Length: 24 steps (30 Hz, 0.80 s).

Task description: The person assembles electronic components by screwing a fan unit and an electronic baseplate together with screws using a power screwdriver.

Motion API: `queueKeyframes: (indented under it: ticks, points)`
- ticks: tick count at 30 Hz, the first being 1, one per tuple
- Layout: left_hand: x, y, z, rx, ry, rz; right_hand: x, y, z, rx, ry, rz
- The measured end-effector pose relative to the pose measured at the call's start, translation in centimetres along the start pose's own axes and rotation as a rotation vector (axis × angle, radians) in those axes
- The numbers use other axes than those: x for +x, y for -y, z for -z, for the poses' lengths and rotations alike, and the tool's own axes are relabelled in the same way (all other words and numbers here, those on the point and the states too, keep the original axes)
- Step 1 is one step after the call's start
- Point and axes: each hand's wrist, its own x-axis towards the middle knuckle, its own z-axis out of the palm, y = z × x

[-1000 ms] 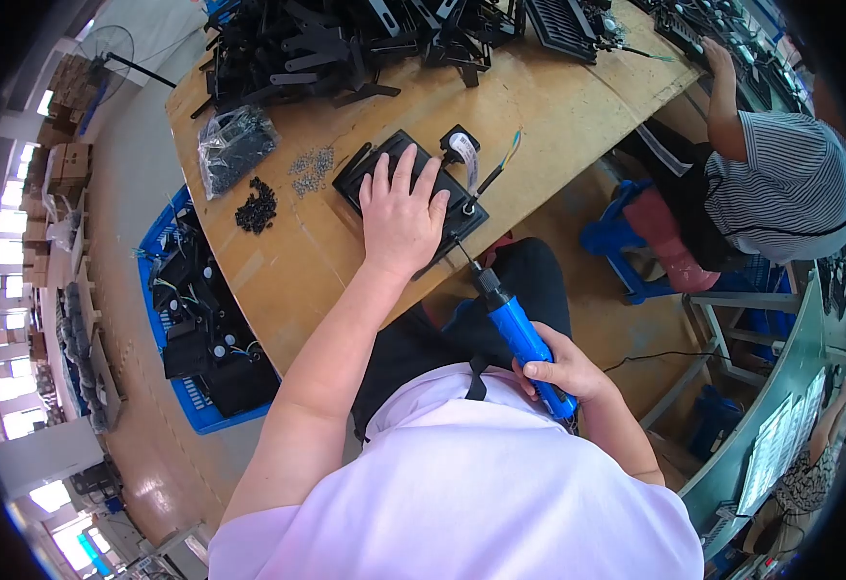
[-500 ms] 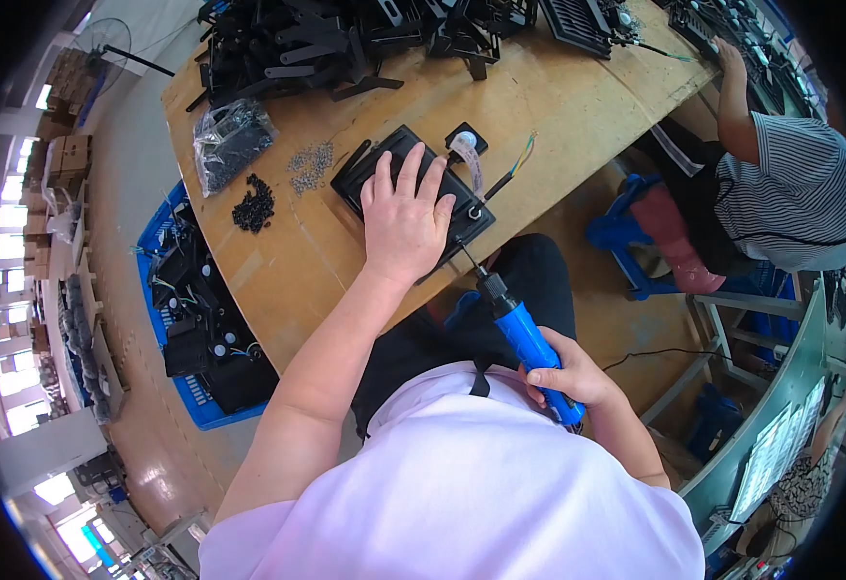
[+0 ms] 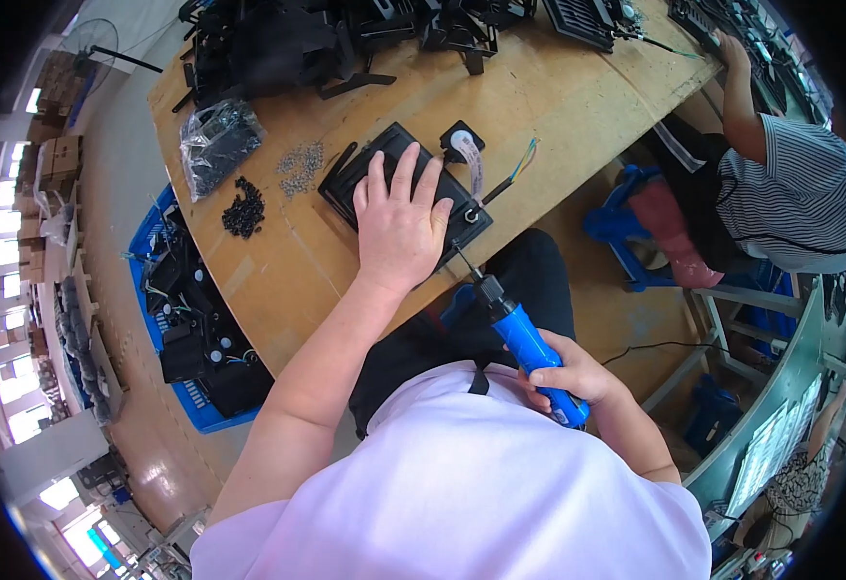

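My left hand [image 3: 399, 232] lies flat with spread fingers on a black rectangular housing [image 3: 478, 229] near the table's front edge. Held in my right hand [image 3: 573, 372] is a blue electric screwdriver [image 3: 524, 338]. Its bit points up and left and reaches the housing's near edge; whether it sits in a screw cannot be made out. A cable [image 3: 508, 184] with coloured wire ends leaves the housing's right side. Beyond it, a small black square part with a white round face [image 3: 461, 141] is joined by a clear strip.
Left of the housing lie silver screws [image 3: 300, 169], black screws [image 3: 243, 209] and a plastic bag of dark parts [image 3: 215, 145]. Black brackets [image 3: 287, 48] are heaped at the back. A blue crate [image 3: 200, 411] stands below left. At right sits a person in a striped shirt [image 3: 800, 193].
The table and its contents sit slightly further left in view. The screwdriver has tilted slightly, its bit still at the housing's edge. My left hand stays on the housing.
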Motion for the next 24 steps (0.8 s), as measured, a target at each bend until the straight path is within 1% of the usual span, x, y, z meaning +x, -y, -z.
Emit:
queueKeyframes:
  ticks: [2, 3, 7, 9, 10, 11, 12, 13, 14, 15, 16, 17, 18, 19, 21, 23, 24]
  points:
    - [0.0, 0.0, 0.0, 0.006, 0.0, 0.006, 0.2, -0.4, 0.5, 0.049, 0.013, -0.005]
    - [0.1, 0.0, -0.1, -0.003, -0.038, -0.003, 0.3, -0.4, 0.6, 0.073, 0.021, -0.005]
    - [0.2, 0.0, -0.1, -0.01, -0.048, -0.014, 0.2, 0.7, 0.3, 0.12, 0.085, -0.039]
    - [0.3, 0.0, 0.4, 0.065, -0.016, 0.01, 0.0, 0.7, 0.5, 0.168, 0.114, -0.043]
    - [0.6, -0.3, 0.6, 0.082, -0.012, 0.001, 0.2, 0.2, 0.7, 0.228, 0.165, -0.057]
    - [1.2, -0.7, 2.1, 0.101, -0.007, -0.04, 0.5, -0.3, 0.7, 0.243, 0.185, -0.072]
    - [1.4, -1.1, 2.4, 0.042, -0.042, -0.06, 0.6, -0.9, 0.7, 0.261, 0.229, -0.053]
    - [2.2, -2.0, 3.0, 0.005, -0.003, -0.049, 0.9, -1.2, 1.0, 0.258, 0.285, -0.01]
    - [2.0, -2.3, 2.9, -0.025, -0.013, -0.051, 0.4, -1.2, 0.7, 0.262, 0.292, 0.028]
    - [1.5, -1.5, 1.6, -0.02, -0.039, -0.094, 1.5, -2.7, 1.6, 0.274, 0.337, 0.064]
    - [1.3, -1.5, 1.3, 0.066, 0.054, -0.071, 2.0, -2.9, 1.7, 0.223, 0.358, 0.13]
    - [-0.1, 2.2, -2.3, 0.139, -0.013, -0.113, 0.7, -3.1, 1.6, 0.124, 0.216, 0.195]
    - [-0.1, 2.7, -1.9, 0.153, 0.033, -0.068, 2.3, -2.7, 0.5, 0.034, 0.173, 0.162]
    - [0.0, 3.2, -2.7, 0.187, -0.03, -0.124, 2.4, -2.2, 0.5, -0.177, 0.063, 0.229]
    - [0.2, 3.3, -3.0, 0.176, -0.007, -0.109, 2.0, -2.4, 0.1, -0.578, -0.175, 0.339]
    - [0.2, 2.5, -2.1, 0.147, 0.034, -0.072, -0.1, -1.9, -1.7, -0.78, -0.302, 0.328]
    - [0.4, 3.2, -2.4, 0.06, 0.034, -0.079, -1.1, -1.8, -2.3, -0.882, -0.366, 0.318]
